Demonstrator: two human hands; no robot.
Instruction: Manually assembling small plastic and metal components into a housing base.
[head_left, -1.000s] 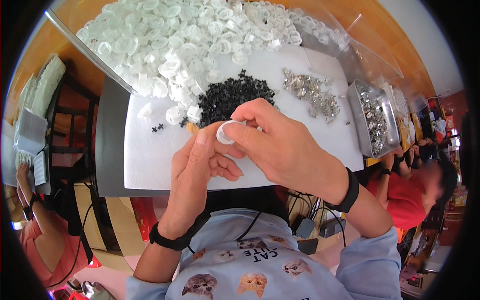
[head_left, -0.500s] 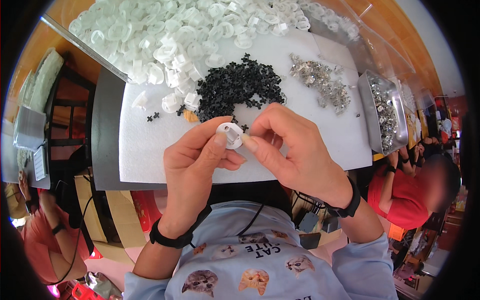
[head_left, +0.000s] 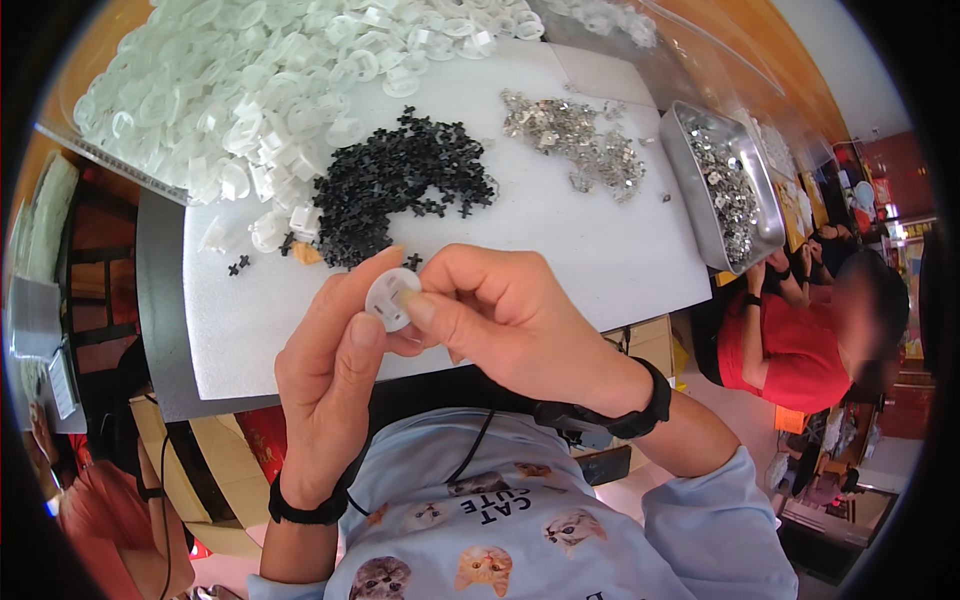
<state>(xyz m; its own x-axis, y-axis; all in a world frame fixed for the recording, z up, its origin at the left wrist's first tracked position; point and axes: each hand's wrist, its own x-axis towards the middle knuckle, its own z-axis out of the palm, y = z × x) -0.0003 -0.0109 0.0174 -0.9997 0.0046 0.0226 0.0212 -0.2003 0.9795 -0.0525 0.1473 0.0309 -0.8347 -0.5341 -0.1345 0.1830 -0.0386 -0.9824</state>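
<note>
A small round white plastic part [head_left: 388,301] with narrow slots in its face is pinched between my two hands, above the near edge of the white foam sheet. My left hand [head_left: 335,350] grips its left rim between thumb and fingers. The thumb of my right hand [head_left: 510,318] presses on its right side, with the fingers curled behind it. Just beyond my hands lies a heap of small black cross-shaped pieces [head_left: 390,175]. Whatever sits behind the part is hidden by my fingers.
A large pile of similar white plastic parts [head_left: 250,80] fills the far left. Loose small metal pieces [head_left: 580,140] lie farther right, beside a metal tray [head_left: 755,190] holding more. A scrap of tan material [head_left: 306,253] lies near the black heap. A person in red [head_left: 785,340] sits at right.
The white part has been turned, so its slotted face shows instead of its hollow side. My right thumb has moved onto it. The whole view has shifted, with the table contents now farther left.
</note>
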